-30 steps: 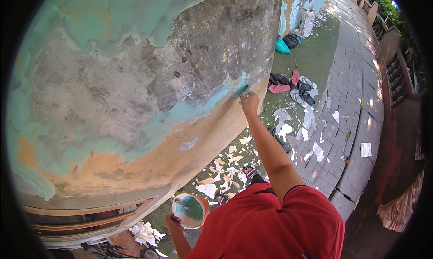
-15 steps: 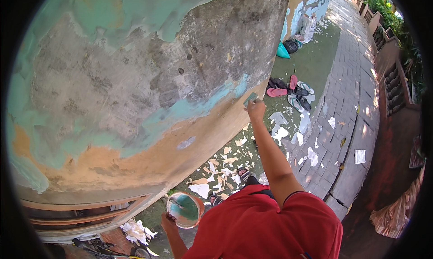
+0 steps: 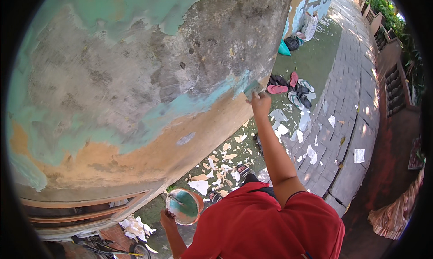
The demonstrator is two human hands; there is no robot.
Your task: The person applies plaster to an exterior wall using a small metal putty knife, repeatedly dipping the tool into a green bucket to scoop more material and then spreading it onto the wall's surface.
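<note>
My right hand (image 3: 260, 104), at the end of an outstretched arm, is closed on a flat scraper (image 3: 253, 88) whose blade lies against the wall (image 3: 135, 69) near its right edge. A turquoise smear runs across the wall up to the blade, over grey bare plaster and tan paint. Low on the left, my left hand (image 3: 168, 217) grips the rim of a round bucket (image 3: 199, 204) in front of my red shirt. Green paste coats the bucket's inside, and a thin stick-like thing lies in it.
Torn paint flakes (image 3: 199, 185) litter the ground by my sandalled feet. Several flip-flops (image 3: 295, 100) lie past my right hand, with bags (image 3: 292, 43) farther off. A paved path (image 3: 347, 105) runs along the right. Below the wall are a barred opening (image 3: 76, 211) and a bicycle (image 3: 140, 250).
My right hand has moved slightly right and up along the wall, the scraper now up against the turquoise smear's right end. My left hand stays at the bucket.
</note>
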